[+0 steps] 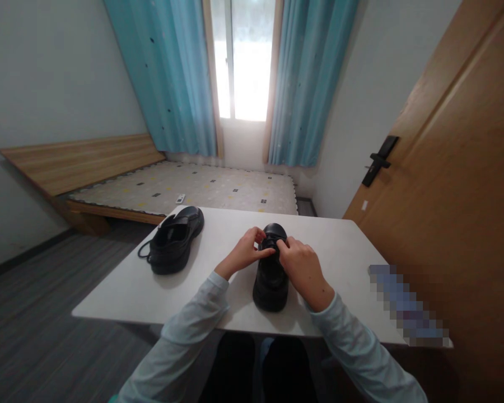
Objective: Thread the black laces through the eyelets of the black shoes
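Note:
A black shoe (pixel 271 285) stands on the white table in front of me, its toe pointing away and its heel near the front edge. My left hand (pixel 247 252) is at the shoe's left side, thumb and fingers apart around the lacing area. From the right, my right hand (pixel 301 266) reaches over the same part with its fingers curled against the shoe. What the right fingertips pinch, if anything, is too small and dark to tell. The other black shoe (pixel 172 240) rests at the table's left, a loop sticking out from it.
The white table (pixel 331 246) has a pixelated flat item (pixel 407 308) at its right edge. Beyond it is a bed (pixel 218 187) with a small white object (pixel 180 198) on it. A wooden door (pixel 453 184) stands on the right, blue curtains behind.

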{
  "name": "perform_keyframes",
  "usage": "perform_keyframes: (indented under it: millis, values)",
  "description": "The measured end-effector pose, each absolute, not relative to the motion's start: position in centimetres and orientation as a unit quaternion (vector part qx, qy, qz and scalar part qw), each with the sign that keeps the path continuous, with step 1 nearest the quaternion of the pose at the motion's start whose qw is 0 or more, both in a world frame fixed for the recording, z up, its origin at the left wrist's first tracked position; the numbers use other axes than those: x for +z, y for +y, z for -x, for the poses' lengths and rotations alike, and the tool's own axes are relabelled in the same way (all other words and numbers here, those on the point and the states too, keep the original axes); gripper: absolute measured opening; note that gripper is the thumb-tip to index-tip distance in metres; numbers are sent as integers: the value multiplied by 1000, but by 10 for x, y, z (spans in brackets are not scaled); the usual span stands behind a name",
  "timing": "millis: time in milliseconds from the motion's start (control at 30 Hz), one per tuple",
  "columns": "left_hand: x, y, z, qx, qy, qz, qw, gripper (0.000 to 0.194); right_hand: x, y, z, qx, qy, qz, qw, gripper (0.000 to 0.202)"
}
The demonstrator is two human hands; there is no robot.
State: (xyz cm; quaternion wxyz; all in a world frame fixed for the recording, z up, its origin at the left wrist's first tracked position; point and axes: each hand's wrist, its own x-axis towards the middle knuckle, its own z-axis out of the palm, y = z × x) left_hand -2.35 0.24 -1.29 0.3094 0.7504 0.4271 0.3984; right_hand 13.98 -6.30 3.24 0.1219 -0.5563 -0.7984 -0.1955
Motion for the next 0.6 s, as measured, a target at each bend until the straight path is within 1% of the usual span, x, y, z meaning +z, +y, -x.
perform_keyframes:
  millis: [133,267,367,500,600]
  values:
    - [-14,4,24,398,426,-751,311,43,37,-63,-131,-197,-792,568,105,13]
    - [-13,4,24,397,426,-751,312,42,35,-60,-132,-205,-794,561,111,15]
    - [-12,3,24,396,428,-751,311,42,30,-59,-136,-221,-795,552,120,14]
    - [-12,2,24,392,429,-753,308,43,25,-61,-142,-236,-796,538,145,12]
    - [-13,2,24,392,430,-754,306,43,21,-61,-146,-232,-799,523,186,13]
